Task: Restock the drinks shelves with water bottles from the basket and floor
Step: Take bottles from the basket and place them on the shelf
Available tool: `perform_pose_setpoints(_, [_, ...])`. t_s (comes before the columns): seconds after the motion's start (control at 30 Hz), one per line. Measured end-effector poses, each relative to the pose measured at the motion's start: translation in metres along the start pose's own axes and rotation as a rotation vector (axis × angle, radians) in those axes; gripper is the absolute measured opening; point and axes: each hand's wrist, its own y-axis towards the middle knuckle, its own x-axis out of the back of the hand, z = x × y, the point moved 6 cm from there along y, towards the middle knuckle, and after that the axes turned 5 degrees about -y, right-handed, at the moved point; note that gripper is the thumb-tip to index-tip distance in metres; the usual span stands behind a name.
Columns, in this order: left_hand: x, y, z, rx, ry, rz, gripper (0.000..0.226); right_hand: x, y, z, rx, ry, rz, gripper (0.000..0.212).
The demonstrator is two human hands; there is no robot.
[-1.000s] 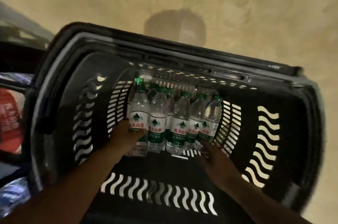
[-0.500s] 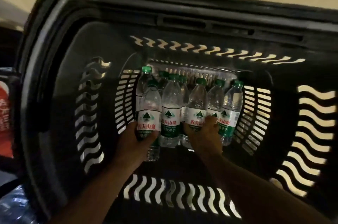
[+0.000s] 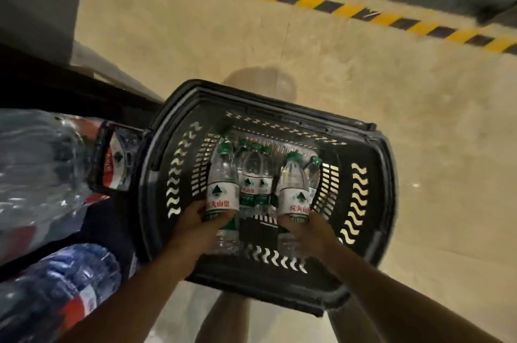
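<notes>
Gripping one bottle each now, left hand [image 3: 195,226] and right hand [image 3: 307,230] raised above basket [image 3: 372,202]; bare floor [image 3: 419,118] beyond rim.

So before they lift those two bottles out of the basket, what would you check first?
1. Left hand grips its bottle round the lower label: ok.
2. Right hand grips the other bottle the same way: ok.
3. Green caps on both held bottles look in place: ok; whether they are tight, cannot tell.
4. Held bottles free of the remaining bottles: the left one lies against them, so cannot tell.
5. Way up past the basket rim is open, nothing over the bottles: ok.
6. Room on the drinks shelf: no clear view of it, cannot tell.
</notes>
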Motion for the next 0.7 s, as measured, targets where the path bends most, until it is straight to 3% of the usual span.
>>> perform_pose_setpoints(0.17, [0.031, -0.112, -0.051, -0.036, -0.138, 0.110, 0.053, 0.027, -0.142, 0.046, 0.134, -0.047, -0.062, 0.018])
perform_pose_setpoints(0.27, [0.050, -0.185, -0.077, -0.063, -0.168, 0.202, 0.059, 0.035, -0.230, 0.076, 0.218, -0.064, -0.032, 0.026])
perform_pose_setpoints(0.37, [0.071, -0.257, -0.097, -0.050, -0.226, 0.339, 0.085, 0.034, -0.313, 0.103, 0.279, -0.066, -0.045, 0.040])
perform_pose_setpoints(0.53, [0.103, -0.359, -0.123, -0.146, -0.242, 0.399, 0.074, 0.033, -0.421, 0.128, 0.402, -0.025, -0.062, 0.035])
perform_pose_setpoints(0.7, [0.121, -0.413, -0.131, -0.302, -0.282, 0.440, 0.063, 0.035, -0.471, 0.139, 0.463, -0.040, -0.077, 0.049])
